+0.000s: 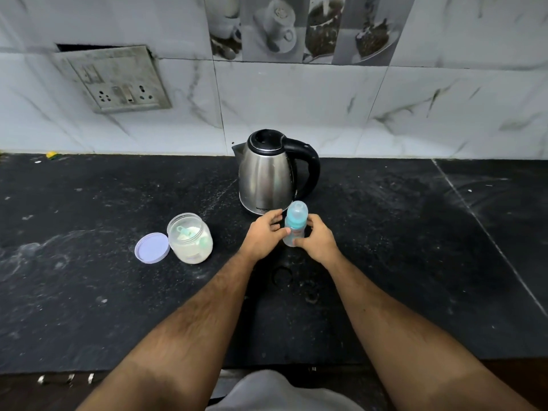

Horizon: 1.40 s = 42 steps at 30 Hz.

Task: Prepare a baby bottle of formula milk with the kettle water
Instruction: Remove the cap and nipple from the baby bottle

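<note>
Right hand (pixel 318 241) grips the capped baby bottle (pixel 294 225) upright on the counter (pixel 89 292) just before the kettle (pixel 268 173), left hand (pixel 264 235) pinching its collar, so steady the base and twist squarely.

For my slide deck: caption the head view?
Both hands hold a capped baby bottle before the kettle, open formula jar beside.

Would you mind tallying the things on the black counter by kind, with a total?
Kettle: 1
Baby bottle, held between the left hand and the right hand: 1
Open jar of white powder, with a green scoop inside: 1
Purple lid, beside the jar: 1
Total: 4
</note>
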Available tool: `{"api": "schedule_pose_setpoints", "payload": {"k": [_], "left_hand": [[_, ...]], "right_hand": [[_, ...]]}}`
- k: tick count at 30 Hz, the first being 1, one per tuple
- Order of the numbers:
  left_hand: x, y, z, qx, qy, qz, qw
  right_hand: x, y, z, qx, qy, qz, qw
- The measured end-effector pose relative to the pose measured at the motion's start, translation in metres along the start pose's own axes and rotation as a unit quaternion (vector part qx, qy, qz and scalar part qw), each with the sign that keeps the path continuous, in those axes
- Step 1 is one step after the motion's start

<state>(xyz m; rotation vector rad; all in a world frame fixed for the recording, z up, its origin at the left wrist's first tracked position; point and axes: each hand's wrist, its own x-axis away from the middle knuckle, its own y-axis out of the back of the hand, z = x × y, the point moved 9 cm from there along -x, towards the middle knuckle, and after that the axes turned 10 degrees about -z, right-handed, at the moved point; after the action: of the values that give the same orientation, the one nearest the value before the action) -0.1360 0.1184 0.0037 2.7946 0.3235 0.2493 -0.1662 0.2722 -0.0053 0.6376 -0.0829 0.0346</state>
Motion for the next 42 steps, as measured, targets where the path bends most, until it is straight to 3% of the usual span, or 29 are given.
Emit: {"api": "schedule_pose_setpoints", "payload": {"k": [9, 15, 18, 23, 26, 32, 42], "left_hand": [[0.010, -0.003, -0.014, 0.004, -0.048, 0.011, 0.999], [0.022, 0.005, -0.023, 0.029, -0.048, 0.030, 0.998], [0.027, 0.011, -0.032, 0.095, -0.044, 0.052, 0.993], [0.039, 0.008, -0.049, 0.141, -0.044, 0.135, 0.980], [0.042, 0.011, -0.047, 0.158, -0.040, 0.131, 0.978], [0.047, 0.020, -0.043, 0.171, -0.040, 0.065, 0.982], [0.046, 0.024, -0.038, 0.209, -0.021, 0.031, 0.977]], "right_hand": [[0.011, 0.004, 0.001, -0.080, 0.010, -0.001, 0.997], [0.034, 0.003, 0.000, -0.173, 0.016, 0.048, 0.984], [0.049, 0.003, 0.004, -0.201, 0.013, 0.078, 0.977], [0.072, -0.005, 0.013, -0.235, -0.006, 0.149, 0.961], [0.079, -0.007, 0.018, -0.246, -0.013, 0.166, 0.955], [0.087, -0.010, 0.023, -0.215, 0.013, 0.121, 0.969], [0.089, -0.015, 0.008, -0.205, -0.009, 0.034, 0.978]]}}
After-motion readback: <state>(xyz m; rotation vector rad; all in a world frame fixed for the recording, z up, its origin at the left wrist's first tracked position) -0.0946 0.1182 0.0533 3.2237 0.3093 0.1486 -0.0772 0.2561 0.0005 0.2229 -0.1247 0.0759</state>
